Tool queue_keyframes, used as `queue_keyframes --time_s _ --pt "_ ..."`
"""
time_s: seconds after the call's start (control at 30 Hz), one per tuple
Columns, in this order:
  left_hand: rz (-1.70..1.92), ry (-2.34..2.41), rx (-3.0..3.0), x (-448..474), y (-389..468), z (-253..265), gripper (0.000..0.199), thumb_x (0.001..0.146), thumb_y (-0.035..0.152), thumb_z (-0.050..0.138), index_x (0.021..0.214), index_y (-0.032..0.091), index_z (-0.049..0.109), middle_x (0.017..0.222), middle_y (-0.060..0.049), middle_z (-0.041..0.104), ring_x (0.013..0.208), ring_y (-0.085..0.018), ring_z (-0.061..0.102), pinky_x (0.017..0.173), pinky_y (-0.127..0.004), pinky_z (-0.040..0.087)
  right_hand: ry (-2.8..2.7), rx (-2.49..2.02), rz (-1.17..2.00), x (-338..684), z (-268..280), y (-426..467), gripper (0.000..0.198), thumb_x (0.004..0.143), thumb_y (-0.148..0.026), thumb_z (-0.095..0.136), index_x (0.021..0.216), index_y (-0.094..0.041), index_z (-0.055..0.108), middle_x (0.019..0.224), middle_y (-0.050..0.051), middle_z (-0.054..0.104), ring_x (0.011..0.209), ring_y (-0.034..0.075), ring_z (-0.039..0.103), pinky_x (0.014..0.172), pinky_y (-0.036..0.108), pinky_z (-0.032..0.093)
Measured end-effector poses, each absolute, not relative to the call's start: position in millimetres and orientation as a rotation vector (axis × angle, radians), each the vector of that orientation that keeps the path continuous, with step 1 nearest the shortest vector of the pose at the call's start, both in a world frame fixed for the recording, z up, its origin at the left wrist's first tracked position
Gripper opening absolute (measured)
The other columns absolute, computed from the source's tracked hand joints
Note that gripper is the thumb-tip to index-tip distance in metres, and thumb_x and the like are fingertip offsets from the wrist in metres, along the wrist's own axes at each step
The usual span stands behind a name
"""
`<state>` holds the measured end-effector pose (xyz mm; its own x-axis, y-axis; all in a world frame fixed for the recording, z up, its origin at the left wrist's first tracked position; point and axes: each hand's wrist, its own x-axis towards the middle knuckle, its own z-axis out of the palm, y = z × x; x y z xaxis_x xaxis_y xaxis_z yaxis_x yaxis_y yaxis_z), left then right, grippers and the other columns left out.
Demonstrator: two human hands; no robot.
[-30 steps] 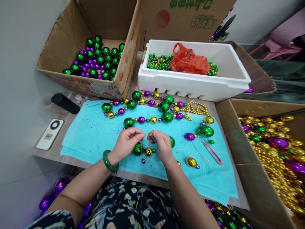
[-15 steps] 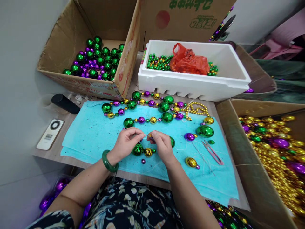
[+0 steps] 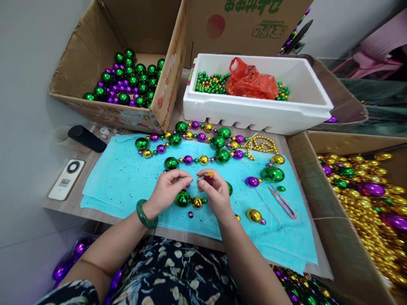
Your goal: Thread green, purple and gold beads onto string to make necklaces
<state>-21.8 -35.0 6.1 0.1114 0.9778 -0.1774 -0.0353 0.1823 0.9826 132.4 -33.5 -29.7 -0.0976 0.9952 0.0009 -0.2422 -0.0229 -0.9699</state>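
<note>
My left hand [image 3: 168, 188], a green bangle [image 3: 146, 215] on its wrist, pinches the thin end of a bead string between thumb and fingertips. Just across from it, my right hand [image 3: 218, 197] grips a small red lighter [image 3: 208, 178], its metal top turned toward the pinched end. No flame can be made out. Below and between the hands lie a large green bead [image 3: 182, 198], a gold bead [image 3: 197, 202] and a small purple bead [image 3: 190, 214]. Behind them, a strand of green, purple and gold beads [image 3: 203, 159] crosses the blue cloth [image 3: 121, 182].
Pink thread snips [image 3: 284, 203] and loose beads [image 3: 254, 215] lie to the right. A white foam box [image 3: 254, 112] and a cardboard box [image 3: 108, 114] of beads stand behind. Another carton [image 3: 337, 228] of gold beads is at right. A white phone-like device [image 3: 66, 180] lies left.
The lighter has come up into clear view in my right hand, which has turned and drawn slightly away from my left fingertips. My left hand keeps its pinch almost unmoved.
</note>
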Motion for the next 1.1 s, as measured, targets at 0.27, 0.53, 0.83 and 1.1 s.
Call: queue_keyframes --time_s 0.27,0.53,0.83,1.1 --pt "0.969 1.096 0.947 -22 -34 3 0.019 0.071 0.034 0.072 0.073 0.016 0.069 0.068 -0.003 0.065 0.064 -0.012 0.057 0.062 -0.025 0.047 -1.084 -1.022 1.46 143 -21 -32 0.026 0.075 -0.041 0.066 0.09 -0.02 0.059 0.061 -0.003 0.051 0.052 0.011 0.046 0.052 0.025 0.037" --pt "1.142 1.183 1.028 -41 -28 -1 0.012 0.071 0.03 0.073 0.074 0.019 0.072 0.087 -0.004 0.066 0.073 -0.012 0.057 0.059 -0.023 0.047 -1.51 -2.125 0.547 230 -38 -16 0.024 0.081 -0.035 0.051 0.087 -0.016 0.064 0.075 0.01 0.064 0.07 0.024 0.057 0.066 0.036 0.042" --pt "1.219 1.205 1.188 -41 -27 3 0.008 0.073 0.029 0.072 0.076 0.021 0.074 0.092 -0.005 0.066 0.091 -0.017 0.058 0.075 -0.027 0.048 -1.465 -1.414 0.907 156 -8 -26 0.019 0.079 -0.033 0.057 0.088 -0.02 0.067 0.084 0.006 0.068 0.07 0.018 0.059 0.066 0.033 0.048" --pt "1.261 1.236 1.228 -44 -32 7 0.006 0.073 0.025 0.071 0.076 0.023 0.075 0.095 -0.005 0.066 0.098 -0.018 0.059 0.091 -0.033 0.046 -1.149 -1.04 1.591 90 -14 -25 0.014 0.07 -0.031 0.067 0.079 -0.021 0.063 0.064 -0.001 0.061 0.055 0.012 0.053 0.048 0.024 0.042"
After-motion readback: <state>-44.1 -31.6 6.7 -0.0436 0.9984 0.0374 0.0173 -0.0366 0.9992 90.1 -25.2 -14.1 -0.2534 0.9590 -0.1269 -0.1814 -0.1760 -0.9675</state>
